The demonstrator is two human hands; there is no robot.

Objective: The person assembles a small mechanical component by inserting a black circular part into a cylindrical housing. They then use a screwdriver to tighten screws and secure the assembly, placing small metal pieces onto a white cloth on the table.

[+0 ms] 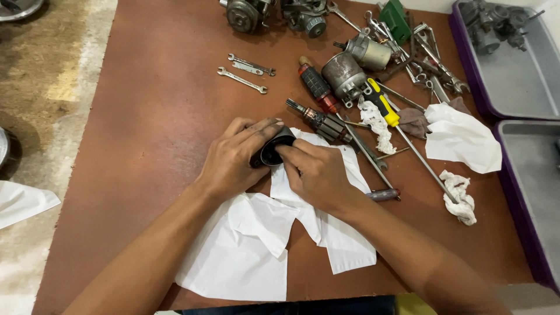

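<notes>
Black cylindrical housing (272, 149) is being wiped: left hand (233, 158) fingers are clamping it, right hand (315, 172) fingers are pressing white cloth (303, 192) inside, needing steady turning.

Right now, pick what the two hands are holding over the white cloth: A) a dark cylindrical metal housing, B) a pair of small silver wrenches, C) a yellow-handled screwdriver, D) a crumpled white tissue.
A: the left hand and the right hand both grip the dark cylindrical metal housing above the white cloth, while the yellow-handled screwdriver lies untouched on the brown table.
</notes>
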